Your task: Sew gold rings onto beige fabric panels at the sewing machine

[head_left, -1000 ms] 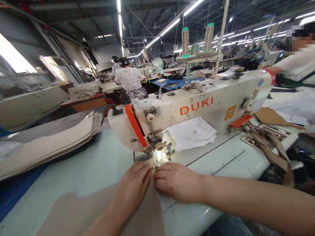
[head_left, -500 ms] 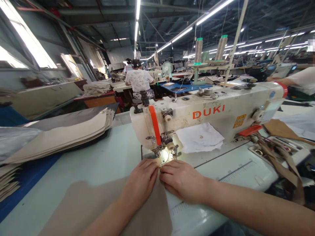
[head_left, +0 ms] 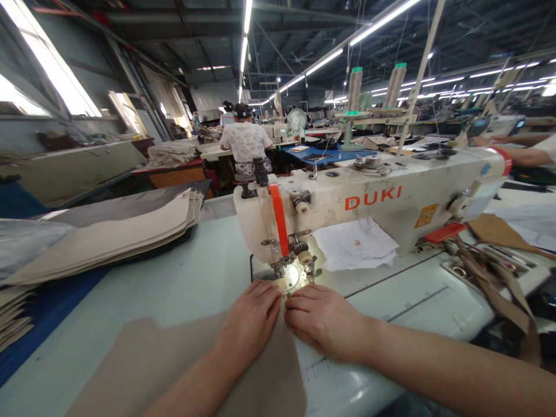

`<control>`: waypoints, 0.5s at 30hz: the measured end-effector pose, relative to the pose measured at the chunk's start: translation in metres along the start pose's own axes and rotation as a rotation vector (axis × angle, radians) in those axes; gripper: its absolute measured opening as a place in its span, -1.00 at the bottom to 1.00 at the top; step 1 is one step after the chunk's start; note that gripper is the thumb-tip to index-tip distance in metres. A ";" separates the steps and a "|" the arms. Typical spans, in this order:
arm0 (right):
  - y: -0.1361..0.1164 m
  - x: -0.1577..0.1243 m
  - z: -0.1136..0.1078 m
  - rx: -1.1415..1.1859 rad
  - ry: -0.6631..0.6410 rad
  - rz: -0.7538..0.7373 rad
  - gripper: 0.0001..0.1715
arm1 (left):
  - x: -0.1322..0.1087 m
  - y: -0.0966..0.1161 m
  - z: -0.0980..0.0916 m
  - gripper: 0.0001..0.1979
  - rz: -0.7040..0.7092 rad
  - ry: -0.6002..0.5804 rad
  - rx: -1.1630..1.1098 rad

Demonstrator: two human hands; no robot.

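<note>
A beige fabric panel [head_left: 134,365] lies on the pale green sewing table, its far edge reaching up to the needle area. My left hand [head_left: 249,321] is closed, fingertips pinching the panel's edge just in front of the presser foot [head_left: 280,271]. Close beside it, my right hand [head_left: 325,321] has its fingers curled together on the same edge. The fingers hide exactly how the fabric is gripped. Over both hands stands the white sewing machine [head_left: 377,200] marked DUKI, its lamp lighting the needle plate [head_left: 292,278].
A stack of beige panels [head_left: 125,237] lies at the left. A white cloth [head_left: 356,243] rests under the machine arm. Brown straps [head_left: 499,289] hang over a tray at the right. Behind the machine stand thread cones [head_left: 354,90]. Another person [head_left: 247,142] sits farther back.
My hands and the panel stay almost in place at the needle. The view has shifted slightly, so the machine sits a little farther right. A co-worker's arm at the right edge has moved.
</note>
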State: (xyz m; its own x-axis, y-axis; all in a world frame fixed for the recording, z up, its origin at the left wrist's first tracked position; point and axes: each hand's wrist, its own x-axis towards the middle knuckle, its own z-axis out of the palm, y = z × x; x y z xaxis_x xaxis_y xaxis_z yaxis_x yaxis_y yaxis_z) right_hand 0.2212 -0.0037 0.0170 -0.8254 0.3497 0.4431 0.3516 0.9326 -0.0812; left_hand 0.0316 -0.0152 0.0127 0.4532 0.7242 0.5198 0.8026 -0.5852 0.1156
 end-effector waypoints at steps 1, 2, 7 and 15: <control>0.000 0.000 0.000 -0.004 0.001 0.001 -0.81 | 0.000 -0.001 0.000 -0.83 0.004 0.002 0.003; 0.000 0.000 0.000 -0.006 0.000 0.002 -0.81 | 0.000 -0.001 0.000 -0.82 0.008 0.003 0.005; 0.001 0.000 0.001 0.002 -0.006 0.000 -0.82 | 0.000 -0.001 0.000 -0.83 0.026 0.018 0.005; 0.000 0.000 -0.002 0.012 -0.014 0.011 -0.80 | 0.000 -0.001 0.000 -0.80 0.021 0.024 0.007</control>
State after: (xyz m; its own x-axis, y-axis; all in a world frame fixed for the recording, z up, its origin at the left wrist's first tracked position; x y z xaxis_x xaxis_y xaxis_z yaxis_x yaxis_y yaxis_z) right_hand 0.2216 -0.0040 0.0187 -0.8275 0.3614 0.4297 0.3559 0.9295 -0.0964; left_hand 0.0306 -0.0149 0.0128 0.4607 0.7028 0.5420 0.7957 -0.5977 0.0987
